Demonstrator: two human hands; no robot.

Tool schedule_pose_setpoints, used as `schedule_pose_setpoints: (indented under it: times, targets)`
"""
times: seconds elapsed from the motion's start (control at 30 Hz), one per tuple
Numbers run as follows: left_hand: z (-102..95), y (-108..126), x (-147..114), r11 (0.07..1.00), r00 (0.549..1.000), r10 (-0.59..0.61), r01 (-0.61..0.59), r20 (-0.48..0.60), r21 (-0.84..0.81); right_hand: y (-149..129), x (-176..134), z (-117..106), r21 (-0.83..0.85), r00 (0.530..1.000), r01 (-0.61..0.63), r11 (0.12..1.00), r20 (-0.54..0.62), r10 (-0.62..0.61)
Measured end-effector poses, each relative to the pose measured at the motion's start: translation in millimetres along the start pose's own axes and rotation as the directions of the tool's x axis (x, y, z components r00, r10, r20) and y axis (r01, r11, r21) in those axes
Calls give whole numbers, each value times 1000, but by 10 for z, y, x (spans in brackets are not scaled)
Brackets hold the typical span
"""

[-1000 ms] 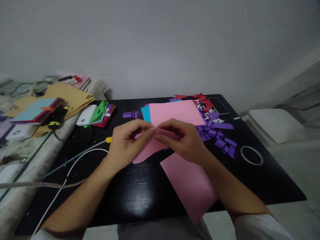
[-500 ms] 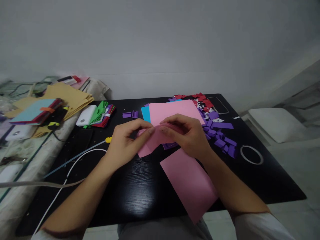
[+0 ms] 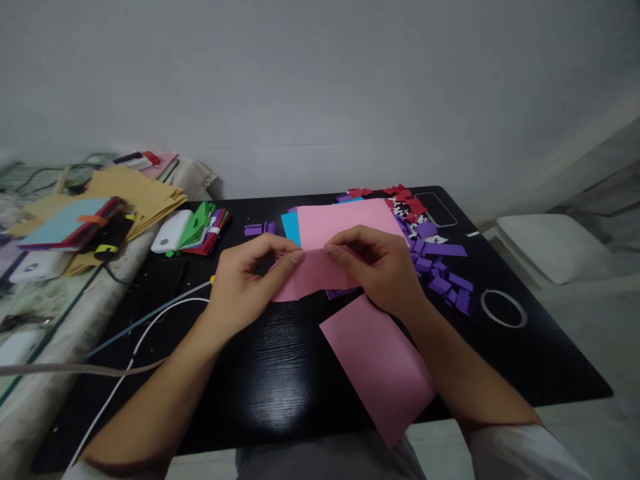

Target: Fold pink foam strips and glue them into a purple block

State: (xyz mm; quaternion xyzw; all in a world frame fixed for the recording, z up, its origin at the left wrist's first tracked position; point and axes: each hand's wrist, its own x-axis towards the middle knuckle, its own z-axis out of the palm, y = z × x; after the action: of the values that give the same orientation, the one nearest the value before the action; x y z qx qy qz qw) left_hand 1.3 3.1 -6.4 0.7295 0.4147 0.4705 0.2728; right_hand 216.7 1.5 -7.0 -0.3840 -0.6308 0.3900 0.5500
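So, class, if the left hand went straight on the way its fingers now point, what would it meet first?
Past the creased pink paper sheet it holds, the left hand would probably meet the right hand first, though depth is unclear.

Left has tan paper sheets [image 3: 157,197], an orange-banded stack [image 3: 63,223], a white device [image 3: 171,232] overlapped by a green-and-red bundle [image 3: 201,227], and a white cable [image 3: 119,381] curving near a thin rod [image 3: 160,310]; right has red scraps [image 3: 415,207] at the back, a pale ring [image 3: 523,317], and a white seat [image 3: 555,247] past the table [image 3: 530,370].
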Motion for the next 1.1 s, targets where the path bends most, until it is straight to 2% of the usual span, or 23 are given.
schedule_pose_setpoints:
  times: [0.1,0.2,0.47,0.73,0.97,1.03,1.1]
  targets:
    - [3,21,-6,999,999,42,-43,18,33,-28,-14,7,-12,998,-9,1000,55,9]
    - [9,27,-12,997,998,67,-68,20,39,-47,-25,15,-18,998,-3,1000,57,4]
    - [6,10,3,1000,1000,23,-24,-7,-19,-35,3,-13,25,998,-47,999,39,46]
    - [-20,19,27,999,999,-5,4,-33,-45,-30,14,-71,6,1000,-21,1000,-18,21]
    - [-25,-7,4,996,993,78,-82,89,42,-110,-3,-81,-152,983,-49,987,169,74]
    - [-22,-16,-1,993,988,104,-110,114,51,-100,-14,-53,-153,981,-43,987,182,71]
    - [-15,-23,1,997,991,74,-77,113,29,-77,-23,-26,-131,986,-28,991,159,49]
